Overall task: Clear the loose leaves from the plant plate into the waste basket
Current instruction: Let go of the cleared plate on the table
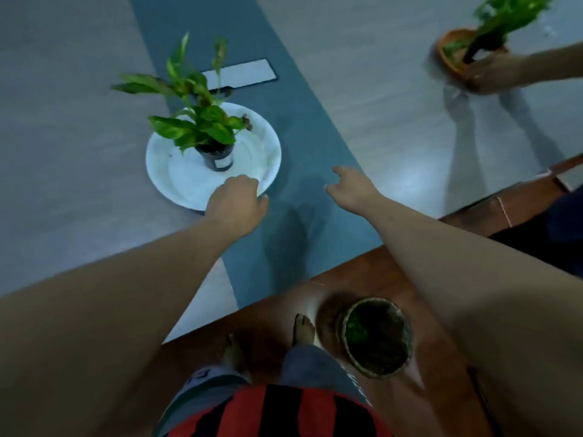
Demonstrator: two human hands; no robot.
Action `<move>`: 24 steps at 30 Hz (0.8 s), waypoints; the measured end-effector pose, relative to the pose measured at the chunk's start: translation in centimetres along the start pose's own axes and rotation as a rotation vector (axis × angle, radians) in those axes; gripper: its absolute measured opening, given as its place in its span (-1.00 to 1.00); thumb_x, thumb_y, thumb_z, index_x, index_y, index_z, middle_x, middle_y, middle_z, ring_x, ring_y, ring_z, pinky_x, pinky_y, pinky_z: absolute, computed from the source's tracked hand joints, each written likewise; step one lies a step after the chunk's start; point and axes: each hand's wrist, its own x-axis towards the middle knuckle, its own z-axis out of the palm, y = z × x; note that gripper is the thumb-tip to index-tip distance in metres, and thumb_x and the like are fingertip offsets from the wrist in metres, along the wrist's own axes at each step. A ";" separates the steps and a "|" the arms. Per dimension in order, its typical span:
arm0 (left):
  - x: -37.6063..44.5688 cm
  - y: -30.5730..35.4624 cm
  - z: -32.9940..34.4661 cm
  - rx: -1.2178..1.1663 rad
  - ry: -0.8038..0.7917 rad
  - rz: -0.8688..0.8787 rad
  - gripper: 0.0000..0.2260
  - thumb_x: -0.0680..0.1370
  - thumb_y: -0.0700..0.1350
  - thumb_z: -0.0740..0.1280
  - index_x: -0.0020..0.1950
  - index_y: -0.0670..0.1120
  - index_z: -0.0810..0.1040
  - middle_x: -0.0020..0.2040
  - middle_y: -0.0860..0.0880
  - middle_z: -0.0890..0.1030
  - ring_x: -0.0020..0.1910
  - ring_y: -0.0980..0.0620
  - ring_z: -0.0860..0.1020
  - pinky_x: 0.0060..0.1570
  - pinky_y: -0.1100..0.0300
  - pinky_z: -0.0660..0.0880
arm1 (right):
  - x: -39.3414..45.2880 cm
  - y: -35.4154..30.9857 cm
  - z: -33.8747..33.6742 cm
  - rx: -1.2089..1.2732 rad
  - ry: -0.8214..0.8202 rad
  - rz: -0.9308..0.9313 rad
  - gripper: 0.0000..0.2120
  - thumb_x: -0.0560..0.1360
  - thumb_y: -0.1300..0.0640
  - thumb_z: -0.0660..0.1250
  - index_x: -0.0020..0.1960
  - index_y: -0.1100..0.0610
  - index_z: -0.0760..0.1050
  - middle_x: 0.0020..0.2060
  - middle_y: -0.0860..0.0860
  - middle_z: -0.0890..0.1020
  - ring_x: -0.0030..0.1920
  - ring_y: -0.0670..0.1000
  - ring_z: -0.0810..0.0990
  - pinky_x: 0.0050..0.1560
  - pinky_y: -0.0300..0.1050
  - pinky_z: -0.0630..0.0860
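Two hands are out over the table (63, 127) from where I watch. My left hand (235, 205) sits at the near rim of the white plate (176, 181), fingers curled down over the edge; whether they grip the rim or pinch a leaf, I cannot tell, since the knuckles hide the fingertips. My right hand (350, 187) hangs over the dark strip (303, 137) running down the table, fingers loosely spread, holding nothing.

The plate lies well in from the table's near edge, with bare grey surface to its left and the strip to its right, so there is room on both sides. On it stands a small dark pot (217, 156), upright, its plant (192, 111) leaning away and to the left, the long leaves pointing toward the far left.

The basket (377, 339) stands on the brown floor (362, 272) below the table's edge, just beside my right foot (303, 329), mouth up, with green bits inside; my right forearm cuts off its right side.

At the far right another person's hand (492, 74) holds a brown bowl (448, 52) with a second plant, all smeared by blur.
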 end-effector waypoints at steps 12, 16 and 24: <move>-0.9 -9.8 2.3 -0.589 0.227 -1.008 -0.53 0.60 0.08 0.17 0.35 -0.25 0.40 0.28 -0.26 0.50 0.23 -0.27 0.50 0.16 -0.03 0.44 | 8.1 -6.5 5.7 0.658 -0.262 0.125 -0.53 0.53 0.10 0.25 0.39 0.25 0.31 -0.17 0.14 0.60 -0.28 0.08 0.60 -0.36 -0.10 0.60; 0.7 -10.8 3.4 -0.847 0.330 -0.991 -0.65 0.57 0.09 0.17 0.09 -0.15 0.57 -0.05 -0.16 0.66 -0.08 -0.18 0.64 -0.04 0.01 0.59 | 9.2 -7.2 6.5 0.758 -0.285 0.129 -0.86 0.54 0.19 0.22 0.02 0.20 0.52 -0.25 0.13 0.57 -0.28 0.11 0.60 -0.38 -0.09 0.58; 3.0 -12.1 3.0 -1.020 0.425 -1.022 -0.81 0.61 -0.15 0.18 0.10 -0.17 0.55 -0.08 -0.16 0.64 -0.34 -0.04 0.58 -0.18 0.04 0.64 | 11.6 -8.9 7.8 0.838 -0.286 0.148 -0.89 0.51 0.21 0.26 -0.04 0.23 0.52 -0.31 0.12 0.54 -0.43 0.02 0.52 -0.50 -0.17 0.50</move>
